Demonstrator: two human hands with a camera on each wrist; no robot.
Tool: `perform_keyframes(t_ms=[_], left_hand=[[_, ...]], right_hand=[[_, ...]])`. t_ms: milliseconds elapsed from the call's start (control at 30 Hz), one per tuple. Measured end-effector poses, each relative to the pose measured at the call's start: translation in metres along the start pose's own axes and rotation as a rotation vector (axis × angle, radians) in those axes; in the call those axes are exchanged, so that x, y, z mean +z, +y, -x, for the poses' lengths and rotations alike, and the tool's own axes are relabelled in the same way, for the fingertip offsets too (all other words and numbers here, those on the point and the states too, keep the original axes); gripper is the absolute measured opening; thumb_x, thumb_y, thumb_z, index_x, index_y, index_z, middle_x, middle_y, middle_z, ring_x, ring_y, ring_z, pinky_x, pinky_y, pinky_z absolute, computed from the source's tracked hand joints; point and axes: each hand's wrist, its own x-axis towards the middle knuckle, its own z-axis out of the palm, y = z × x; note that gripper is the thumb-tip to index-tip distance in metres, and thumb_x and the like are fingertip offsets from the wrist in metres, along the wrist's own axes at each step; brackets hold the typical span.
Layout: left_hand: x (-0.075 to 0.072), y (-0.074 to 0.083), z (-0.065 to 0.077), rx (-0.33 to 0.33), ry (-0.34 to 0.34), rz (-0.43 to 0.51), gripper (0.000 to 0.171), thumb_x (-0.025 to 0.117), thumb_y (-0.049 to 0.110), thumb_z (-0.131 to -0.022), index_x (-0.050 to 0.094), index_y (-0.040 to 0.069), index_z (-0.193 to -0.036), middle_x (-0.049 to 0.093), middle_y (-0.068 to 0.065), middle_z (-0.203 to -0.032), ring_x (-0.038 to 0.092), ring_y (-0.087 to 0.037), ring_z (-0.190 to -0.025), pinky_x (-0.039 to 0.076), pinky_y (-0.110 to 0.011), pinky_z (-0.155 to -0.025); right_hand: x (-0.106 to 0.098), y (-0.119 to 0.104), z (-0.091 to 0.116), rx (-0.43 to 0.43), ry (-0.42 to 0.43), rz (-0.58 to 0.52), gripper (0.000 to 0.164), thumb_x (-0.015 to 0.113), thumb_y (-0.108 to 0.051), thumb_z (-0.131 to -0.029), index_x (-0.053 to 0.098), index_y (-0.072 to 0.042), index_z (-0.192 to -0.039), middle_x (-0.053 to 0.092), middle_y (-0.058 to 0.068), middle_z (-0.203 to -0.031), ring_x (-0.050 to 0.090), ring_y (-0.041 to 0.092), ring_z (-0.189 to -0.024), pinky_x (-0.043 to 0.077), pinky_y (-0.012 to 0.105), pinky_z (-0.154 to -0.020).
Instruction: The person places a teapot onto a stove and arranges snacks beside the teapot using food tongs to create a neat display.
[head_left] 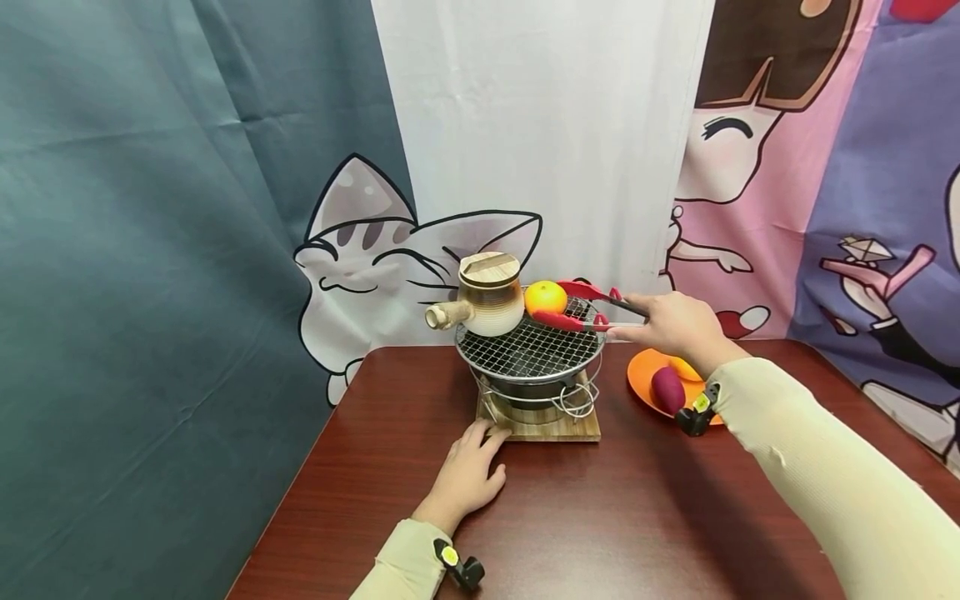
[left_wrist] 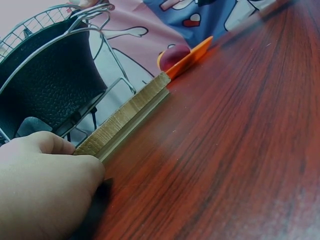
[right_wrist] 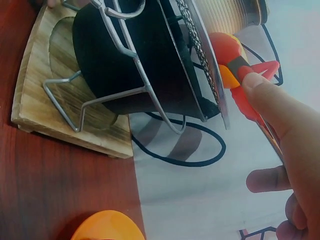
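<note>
Red-tipped tongs (head_left: 588,308) are gripped in my right hand (head_left: 678,325), reaching over the grill from the right. Between their tips is an orange tangerine (head_left: 545,298), at the grill's wire mesh (head_left: 536,354); whether it bears on the mesh I cannot tell. Beside it on the mesh stands a small ceramic teapot (head_left: 491,308) with a wooden lid and side handle. My left hand (head_left: 468,475) rests at the front left corner of the wooden board (head_left: 551,429) under the grill. In the left wrist view its fingers touch the board's edge (left_wrist: 125,117).
An orange plate (head_left: 643,379) on the right holds a purple oval item (head_left: 667,389) and a yellow one (head_left: 686,369). The dark pot of the grill (right_wrist: 130,60) sits in a wire frame. A printed curtain (head_left: 547,125) hangs behind the reddish-brown table (head_left: 600,517).
</note>
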Motion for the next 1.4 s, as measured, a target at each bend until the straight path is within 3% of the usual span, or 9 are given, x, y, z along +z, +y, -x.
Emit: perform_keyframes(t_ms=[400, 667, 933, 1167, 1400], left_hand=[[0.002, -0.001, -0.001, 0.009, 0.013, -0.001, 0.052, 0.068, 0.023, -0.085, 0.061, 0.017, -0.136, 0.051, -0.01, -0.136, 0.045, -0.032, -0.134, 0.048, -0.056, -0.093], [0.002, 0.0, -0.001, 0.005, 0.011, 0.003, 0.051, 0.068, 0.022, -0.085, 0.061, 0.016, -0.136, 0.051, -0.01, -0.136, 0.046, -0.032, -0.134, 0.048, -0.057, -0.093], [0.002, -0.001, 0.0, 0.007, 0.01, 0.003, 0.051, 0.068, 0.022, -0.085, 0.061, 0.016, -0.136, 0.051, -0.01, -0.135, 0.045, -0.031, -0.134, 0.048, -0.056, -0.093], [0.002, 0.0, 0.0, 0.008, 0.012, 0.003, 0.051, 0.067, 0.022, -0.085, 0.061, 0.016, -0.136, 0.051, -0.01, -0.135, 0.046, -0.032, -0.134, 0.048, -0.056, -0.093], [0.0, 0.0, 0.0, 0.006, 0.007, 0.009, 0.051, 0.068, 0.023, -0.086, 0.061, 0.016, -0.136, 0.051, -0.011, -0.136, 0.046, -0.033, -0.134, 0.048, -0.056, -0.094]], right_hand=[[-0.006, -0.001, 0.005, 0.016, 0.002, 0.005, 0.088, 0.063, -0.076, -0.08, 0.053, -0.021, -0.148, 0.068, 0.026, -0.118, 0.065, 0.038, -0.097, 0.05, 0.043, -0.053], [-0.005, 0.004, 0.007, 0.033, -0.023, -0.014, 0.1, 0.057, -0.085, -0.076, 0.05, -0.018, -0.151, 0.063, 0.029, -0.127, 0.064, 0.042, -0.104, 0.053, 0.048, -0.059], [-0.01, 0.023, 0.016, 0.034, -0.032, -0.027, 0.103, 0.052, -0.088, -0.076, 0.046, -0.019, -0.153, 0.062, 0.029, -0.13, 0.062, 0.043, -0.109, 0.053, 0.056, -0.07], [-0.016, 0.047, 0.033, 0.054, 0.009, -0.051, 0.097, 0.057, -0.083, -0.078, 0.044, -0.025, -0.154, 0.061, 0.03, -0.131, 0.062, 0.045, -0.109, 0.052, 0.058, -0.071], [-0.02, 0.073, 0.052, 0.055, 0.017, -0.014, 0.094, 0.056, -0.08, -0.082, 0.048, -0.019, -0.152, 0.062, 0.031, -0.126, 0.062, 0.046, -0.106, 0.05, 0.064, -0.075]])
